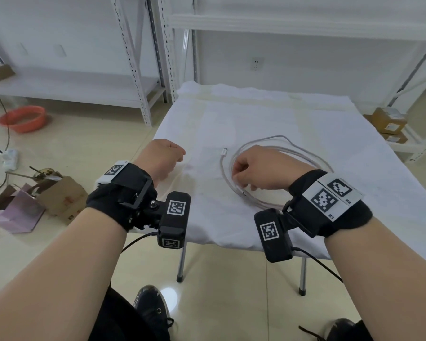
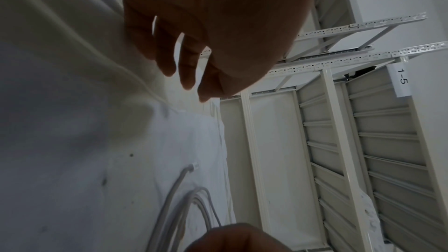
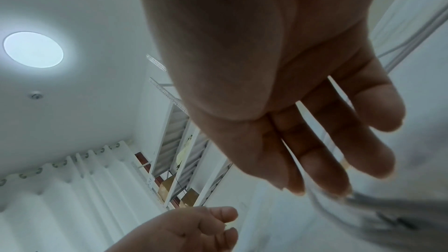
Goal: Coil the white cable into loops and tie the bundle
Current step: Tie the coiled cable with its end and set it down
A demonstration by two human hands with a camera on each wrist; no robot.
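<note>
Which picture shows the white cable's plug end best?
The head view: the plug end lies clear on the white cloth, beside the coiled cable. The left wrist view shows it small and dim; in the right wrist view I cannot find it.

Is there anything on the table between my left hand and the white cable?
Nothing visible. The left hand hovers over bare white cloth, and the cable lies coiled to its right, its loose plug end nearest that hand. The only thing at the coil is the right hand, reaching down onto its near side.
</note>
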